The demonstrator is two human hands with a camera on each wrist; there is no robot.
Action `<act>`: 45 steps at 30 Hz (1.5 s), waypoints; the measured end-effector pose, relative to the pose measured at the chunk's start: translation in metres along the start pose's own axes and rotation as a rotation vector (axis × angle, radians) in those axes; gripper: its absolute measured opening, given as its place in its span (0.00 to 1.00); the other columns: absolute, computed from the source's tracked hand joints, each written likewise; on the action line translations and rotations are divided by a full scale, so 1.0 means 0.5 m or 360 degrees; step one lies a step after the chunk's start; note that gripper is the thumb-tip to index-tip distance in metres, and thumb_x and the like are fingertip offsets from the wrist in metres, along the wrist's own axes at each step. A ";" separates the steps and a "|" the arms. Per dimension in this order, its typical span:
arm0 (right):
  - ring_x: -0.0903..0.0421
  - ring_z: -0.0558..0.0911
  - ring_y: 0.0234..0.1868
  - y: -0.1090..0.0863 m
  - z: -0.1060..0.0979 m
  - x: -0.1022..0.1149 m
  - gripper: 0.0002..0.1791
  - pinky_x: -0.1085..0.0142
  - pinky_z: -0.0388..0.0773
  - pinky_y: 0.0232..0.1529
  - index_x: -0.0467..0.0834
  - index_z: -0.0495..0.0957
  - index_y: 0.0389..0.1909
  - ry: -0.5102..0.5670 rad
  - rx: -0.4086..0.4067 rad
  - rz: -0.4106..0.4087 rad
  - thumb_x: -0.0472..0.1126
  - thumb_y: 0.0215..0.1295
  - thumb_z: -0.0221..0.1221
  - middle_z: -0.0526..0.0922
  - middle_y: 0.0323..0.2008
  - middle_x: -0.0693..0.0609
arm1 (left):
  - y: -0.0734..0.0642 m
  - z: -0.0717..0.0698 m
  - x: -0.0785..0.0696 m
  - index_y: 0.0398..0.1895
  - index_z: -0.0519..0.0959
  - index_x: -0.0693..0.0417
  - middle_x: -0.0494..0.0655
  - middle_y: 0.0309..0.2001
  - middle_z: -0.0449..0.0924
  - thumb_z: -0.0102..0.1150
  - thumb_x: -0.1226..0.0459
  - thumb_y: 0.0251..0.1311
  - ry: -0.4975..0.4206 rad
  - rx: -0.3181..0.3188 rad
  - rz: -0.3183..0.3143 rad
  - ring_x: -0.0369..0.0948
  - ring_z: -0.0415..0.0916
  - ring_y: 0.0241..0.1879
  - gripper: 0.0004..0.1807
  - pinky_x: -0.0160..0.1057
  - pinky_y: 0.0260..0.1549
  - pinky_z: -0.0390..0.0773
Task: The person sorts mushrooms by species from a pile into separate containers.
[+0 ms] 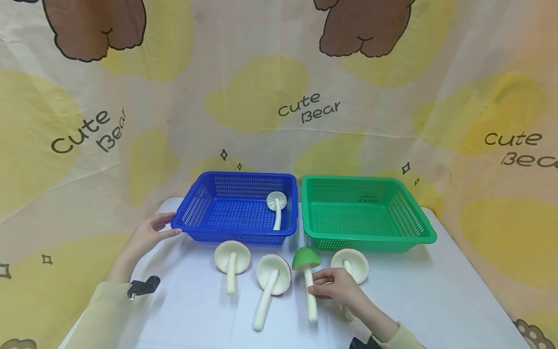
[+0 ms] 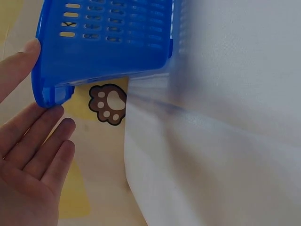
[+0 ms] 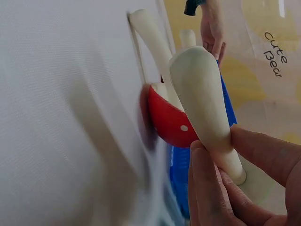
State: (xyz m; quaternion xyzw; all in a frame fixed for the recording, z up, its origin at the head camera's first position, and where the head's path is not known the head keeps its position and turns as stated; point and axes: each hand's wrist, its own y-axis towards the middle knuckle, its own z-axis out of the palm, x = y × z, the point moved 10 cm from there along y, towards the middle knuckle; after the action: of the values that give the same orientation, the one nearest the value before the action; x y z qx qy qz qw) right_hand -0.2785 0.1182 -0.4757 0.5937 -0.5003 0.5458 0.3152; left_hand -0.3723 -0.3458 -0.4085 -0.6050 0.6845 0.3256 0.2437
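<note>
My right hand (image 1: 337,288) pinches the white stem of a toy mushroom with a green cap (image 1: 306,259), held upright just above the table. In the right wrist view thumb and fingertips grip that pale stem (image 3: 197,89). At the left, my left hand (image 1: 152,232) holds the rim of a blue basket (image 1: 248,237), thumb on one side and fingers on the other; the left wrist view shows the hand (image 2: 33,155) at the rim's corner. Inside the blue basket lies one white-stemmed mushroom (image 1: 276,201), its cap underside showing.
A green basket (image 1: 370,241) stands right of the blue one. Three mushrooms lie cap-side away on the white tablecloth (image 1: 196,300): one at left (image 1: 232,259), one red-edged in the middle (image 1: 272,276), and one partly behind my right hand (image 1: 355,266). A printed cloth (image 1: 261,145) hangs behind.
</note>
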 end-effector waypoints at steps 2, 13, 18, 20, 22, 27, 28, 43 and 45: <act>0.58 0.84 0.33 -0.005 -0.002 0.010 0.22 0.61 0.85 0.40 0.27 0.78 0.45 -0.0002 0.0006 -0.0012 0.36 0.52 0.69 0.84 0.32 0.47 | -0.001 -0.001 -0.003 0.64 0.67 0.62 0.63 0.62 0.70 0.64 0.50 0.56 0.0001 -0.0001 0.0008 0.61 0.65 0.63 0.37 0.57 0.62 0.64; 0.57 0.84 0.35 -0.011 -0.010 0.077 0.23 0.62 0.85 0.40 0.28 0.77 0.47 -0.0062 0.0002 -0.0050 0.38 0.53 0.68 0.85 0.35 0.46 | 0.001 0.003 -0.003 0.65 0.66 0.63 0.63 0.64 0.68 0.64 0.50 0.56 -0.0030 0.0037 -0.0020 0.63 0.62 0.64 0.38 0.59 0.63 0.63; 0.57 0.84 0.36 0.008 -0.014 0.109 0.24 0.61 0.85 0.41 0.29 0.77 0.47 -0.0084 -0.0020 -0.0067 0.39 0.52 0.69 0.84 0.35 0.47 | 0.003 0.002 0.002 0.65 0.66 0.62 0.63 0.64 0.68 0.64 0.49 0.56 -0.0027 0.0035 -0.0029 0.62 0.62 0.65 0.39 0.58 0.63 0.63; 0.57 0.85 0.36 0.018 -0.016 0.123 0.24 0.61 0.85 0.41 0.29 0.77 0.47 -0.0103 -0.0031 -0.0088 0.40 0.52 0.69 0.85 0.35 0.46 | 0.004 0.002 0.002 0.65 0.66 0.62 0.63 0.64 0.68 0.65 0.49 0.55 -0.0020 0.0038 -0.0024 0.62 0.62 0.64 0.39 0.58 0.63 0.64; 0.56 0.85 0.36 0.028 -0.018 0.135 0.24 0.61 0.85 0.40 0.30 0.78 0.47 -0.0116 -0.0050 -0.0098 0.39 0.52 0.69 0.85 0.35 0.45 | 0.003 0.001 0.001 0.65 0.66 0.62 0.63 0.64 0.69 0.65 0.49 0.55 -0.0011 0.0038 -0.0024 0.62 0.63 0.64 0.39 0.58 0.63 0.64; 0.57 0.85 0.36 0.059 -0.024 0.159 0.22 0.61 0.85 0.41 0.33 0.80 0.45 -0.0169 -0.0116 -0.0085 0.40 0.51 0.70 0.86 0.35 0.45 | 0.003 0.001 0.001 0.65 0.66 0.62 0.63 0.64 0.68 0.65 0.47 0.54 0.0003 0.0046 -0.0040 0.63 0.62 0.64 0.40 0.59 0.63 0.64; 0.58 0.85 0.36 0.066 -0.025 0.164 0.22 0.62 0.85 0.41 0.33 0.80 0.45 -0.0185 -0.0129 -0.0085 0.40 0.51 0.70 0.86 0.35 0.46 | 0.003 0.001 0.002 0.65 0.66 0.61 0.62 0.64 0.68 0.65 0.47 0.54 0.0004 0.0045 -0.0042 0.62 0.62 0.64 0.40 0.59 0.63 0.64; 0.58 0.85 0.34 0.156 -0.019 0.227 0.19 0.64 0.85 0.38 0.37 0.82 0.44 -0.0215 -0.0179 -0.0078 0.40 0.51 0.70 0.87 0.36 0.46 | 0.006 0.001 0.005 0.65 0.66 0.61 0.63 0.64 0.68 0.64 0.47 0.55 0.0003 0.0051 -0.0048 0.63 0.61 0.65 0.40 0.60 0.64 0.63; 0.57 0.86 0.34 0.166 -0.015 0.239 0.19 0.64 0.85 0.38 0.37 0.82 0.44 -0.0213 -0.0171 -0.0091 0.40 0.51 0.70 0.87 0.37 0.45 | 0.005 0.001 0.005 0.65 0.66 0.61 0.63 0.64 0.68 0.64 0.48 0.55 -0.0001 0.0048 -0.0041 0.63 0.62 0.64 0.40 0.60 0.64 0.63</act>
State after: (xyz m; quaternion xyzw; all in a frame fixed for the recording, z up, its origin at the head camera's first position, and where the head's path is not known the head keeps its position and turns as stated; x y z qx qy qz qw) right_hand -0.3703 0.0706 -0.3734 0.6252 -0.5316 0.4679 0.3279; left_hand -0.3753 -0.3470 -0.4101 -0.6099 0.6815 0.3122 0.2570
